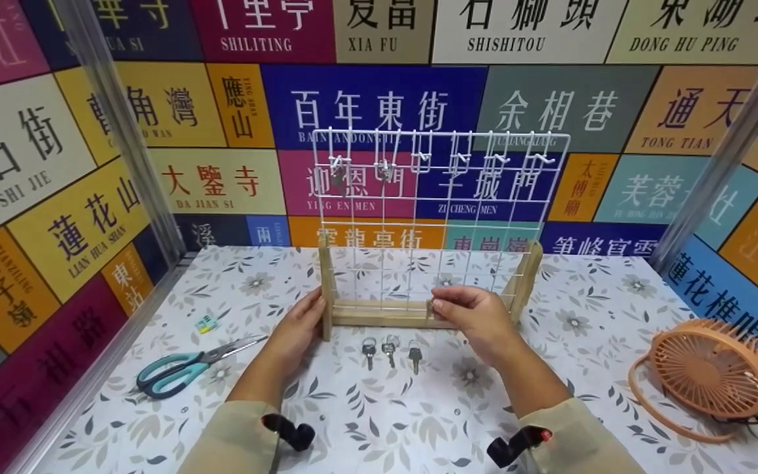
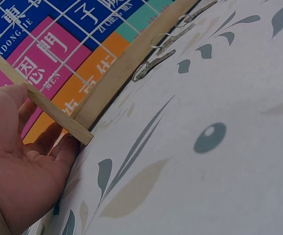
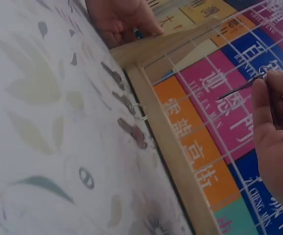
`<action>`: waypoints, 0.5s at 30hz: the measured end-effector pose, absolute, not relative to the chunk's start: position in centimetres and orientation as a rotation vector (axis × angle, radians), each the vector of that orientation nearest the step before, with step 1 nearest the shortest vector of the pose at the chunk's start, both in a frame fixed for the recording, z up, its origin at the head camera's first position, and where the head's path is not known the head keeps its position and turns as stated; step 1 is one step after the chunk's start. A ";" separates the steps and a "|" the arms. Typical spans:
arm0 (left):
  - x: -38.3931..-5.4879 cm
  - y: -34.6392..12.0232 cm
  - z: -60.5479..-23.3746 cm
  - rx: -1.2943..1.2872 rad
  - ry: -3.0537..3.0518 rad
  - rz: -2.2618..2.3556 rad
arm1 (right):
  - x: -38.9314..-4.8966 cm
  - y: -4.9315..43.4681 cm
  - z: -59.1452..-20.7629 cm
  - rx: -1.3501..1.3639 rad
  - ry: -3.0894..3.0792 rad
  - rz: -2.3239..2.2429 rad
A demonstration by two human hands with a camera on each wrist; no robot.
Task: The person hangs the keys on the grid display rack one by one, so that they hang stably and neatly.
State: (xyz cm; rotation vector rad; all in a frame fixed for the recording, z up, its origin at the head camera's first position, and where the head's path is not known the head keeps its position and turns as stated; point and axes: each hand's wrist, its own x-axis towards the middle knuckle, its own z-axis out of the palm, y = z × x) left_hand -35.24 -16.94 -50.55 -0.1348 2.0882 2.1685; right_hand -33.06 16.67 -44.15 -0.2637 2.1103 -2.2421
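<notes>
A white wire grid rack (image 1: 431, 225) stands upright in a wooden base. My left hand (image 1: 297, 329) holds its left wooden post (image 2: 51, 110), thumb on the near side and fingers around behind. Between thumb and fingertips my right hand (image 1: 481, 319) pinches a key (image 3: 237, 91) by its ring, in front of the lower grid. Three keys with rings lie on the table before the base: a left key (image 1: 370, 357), a middle key (image 1: 389, 352) and a right key (image 1: 415, 359). Several white hooks (image 1: 461, 162) line the upper grid; keys (image 1: 339, 176) hang from the two leftmost.
Scissors (image 1: 178, 375) with teal handles lie left of my left forearm, near a small green and yellow piece (image 1: 206, 323). On the right sits an orange fan (image 1: 711, 372). A patterned cloth (image 1: 471, 421) covers the table, and printed panels stand behind.
</notes>
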 end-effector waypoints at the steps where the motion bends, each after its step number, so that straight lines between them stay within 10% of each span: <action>1: -35.2 -16.9 -50.5 -0.135 2.085 2.170 | -32.8 16.4 -43.6 -0.261 2.079 -2.279; 15: -35.4 -17.0 -50.7 -0.131 2.088 2.161 | -32.1 13.7 -35.0 -0.349 1.830 -2.588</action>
